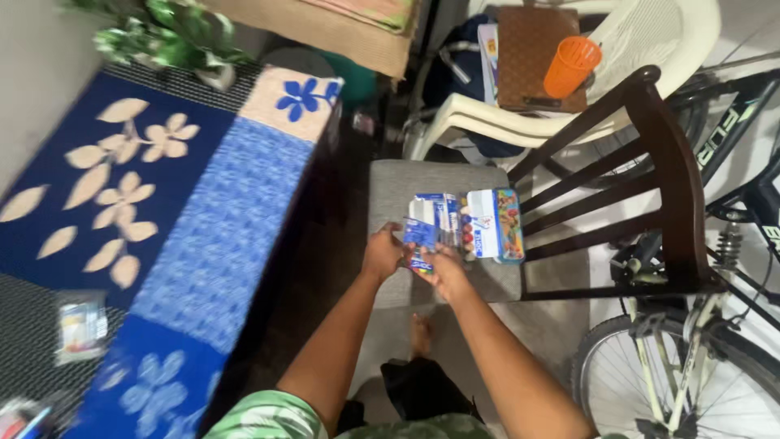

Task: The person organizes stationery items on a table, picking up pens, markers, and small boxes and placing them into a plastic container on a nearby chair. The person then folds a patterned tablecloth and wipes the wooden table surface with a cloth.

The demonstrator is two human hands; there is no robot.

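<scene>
1. A blue packet [421, 236] lies at the near edge of a stack of blue-and-white boxes [467, 223] on the grey seat of a dark wooden chair [662, 162].
2. The left hand [382, 252] grips the packet's left end, fingers curled on it.
3. The right hand [443, 270] pinches its lower edge.
4. Left of the chair stands a bed with a blue flowered cover [203, 219].
5. Behind is a white plastic chair [650, 41] carrying an orange cup [571, 67].
6. A bicycle [715, 325] stands at the right.
</scene>
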